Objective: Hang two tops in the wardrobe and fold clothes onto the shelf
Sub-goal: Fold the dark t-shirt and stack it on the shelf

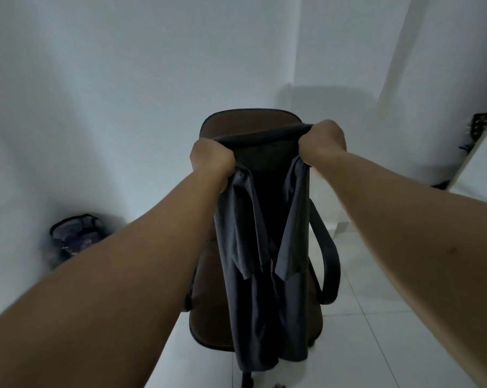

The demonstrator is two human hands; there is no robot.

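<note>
A dark grey short-sleeved top [264, 289] hangs in front of me, held up by its shoulders. My left hand [211, 158] grips the left shoulder and my right hand [322, 142] grips the right shoulder. The neckline stretches taut between the two fists. Both sleeves are folded inward and dangle over the body of the top, whose hem hangs near the floor. No wardrobe, hanger or shelf is in view.
A brown office chair [247, 121] with black armrests stands right behind the hanging top. A dark bag or basket [74, 236] sits on the floor by the left wall. White floor tiles [376, 345] spread to the right. A white door edge [471, 152] stands at right.
</note>
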